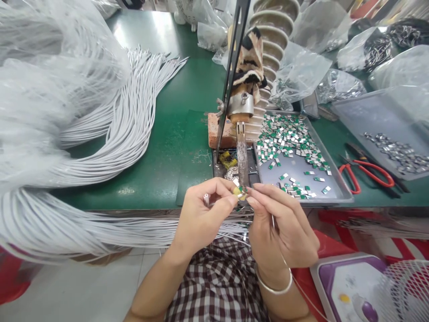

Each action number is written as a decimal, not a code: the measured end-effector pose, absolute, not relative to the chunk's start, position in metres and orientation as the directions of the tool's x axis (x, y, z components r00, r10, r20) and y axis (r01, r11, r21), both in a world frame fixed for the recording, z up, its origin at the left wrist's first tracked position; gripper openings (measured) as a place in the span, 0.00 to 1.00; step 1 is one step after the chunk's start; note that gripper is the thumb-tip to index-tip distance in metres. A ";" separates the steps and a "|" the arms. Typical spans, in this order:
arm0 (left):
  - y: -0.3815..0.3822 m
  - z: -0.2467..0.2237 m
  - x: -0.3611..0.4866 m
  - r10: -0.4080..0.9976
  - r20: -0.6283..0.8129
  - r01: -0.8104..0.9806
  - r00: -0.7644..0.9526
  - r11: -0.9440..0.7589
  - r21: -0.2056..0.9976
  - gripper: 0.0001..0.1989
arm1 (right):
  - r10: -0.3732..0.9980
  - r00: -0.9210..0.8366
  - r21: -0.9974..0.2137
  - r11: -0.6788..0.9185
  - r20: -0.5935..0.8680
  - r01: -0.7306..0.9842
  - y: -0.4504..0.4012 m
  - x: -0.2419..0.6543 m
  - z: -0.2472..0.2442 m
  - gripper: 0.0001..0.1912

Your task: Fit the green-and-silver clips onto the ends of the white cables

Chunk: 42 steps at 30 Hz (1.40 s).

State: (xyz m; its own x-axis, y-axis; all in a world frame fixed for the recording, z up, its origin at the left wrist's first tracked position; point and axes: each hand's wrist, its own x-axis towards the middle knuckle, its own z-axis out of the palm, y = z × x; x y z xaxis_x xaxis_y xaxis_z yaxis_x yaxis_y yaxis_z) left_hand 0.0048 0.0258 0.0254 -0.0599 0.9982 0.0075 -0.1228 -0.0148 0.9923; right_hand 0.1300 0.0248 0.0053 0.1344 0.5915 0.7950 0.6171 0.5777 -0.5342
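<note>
My left hand is closed, with thumb and forefinger pinched at a small metal-and-green piece just under the soldering iron's tip. A white cable shows between its curled fingers. My right hand is closed too, its fingertips at the same spot. From its fingers a thin solder wire runs down past the wrist. The fixed soldering iron points downward, its tip touching or very near the pinched piece. Fingers partly hide the contact point. Behind them lie a yellow sponge and a silvery wire ball.
Right of the iron, a metal tray holds many green-and-silver connector boards. Red-handled pliers lie beside another tray of metal shells. A brick and ribbed hose stand behind. White cable bundles cover the left side.
</note>
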 end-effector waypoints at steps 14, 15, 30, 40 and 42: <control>0.011 0.015 0.010 0.974 0.124 0.238 0.190 -0.168 0.957 0.09 | 0.761 -0.181 -0.611 0.618 0.623 0.495 0.006 0.153 0.018 0.10; 0.008 0.014 0.010 0.957 0.148 0.260 0.249 -0.214 0.942 0.08 | 0.768 -0.212 -0.622 0.620 0.604 0.478 0.005 0.153 0.019 0.11; -0.011 0.007 0.001 0.938 0.283 0.262 0.202 -0.330 0.907 0.07 | 0.899 -0.257 -0.904 0.399 0.354 0.151 0.006 0.171 0.021 0.10; 0.001 0.003 -0.004 0.934 0.346 0.193 0.091 -0.357 0.914 0.07 | 0.960 -0.217 -0.881 0.251 0.175 0.401 0.028 0.188 0.019 0.11; 0.000 0.001 -0.005 0.949 0.312 0.172 0.053 -0.316 0.933 0.08 | 0.954 0.066 -0.701 0.166 0.292 0.693 0.049 0.202 0.013 0.12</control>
State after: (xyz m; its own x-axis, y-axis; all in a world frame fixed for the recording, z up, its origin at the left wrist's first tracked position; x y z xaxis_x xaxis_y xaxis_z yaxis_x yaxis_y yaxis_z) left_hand -0.0047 -0.0001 0.0007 0.0526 0.9487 0.3117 0.1722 -0.3161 0.9330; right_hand 0.2016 0.0485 0.0134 0.0657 0.9543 0.2915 0.6933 0.1665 -0.7012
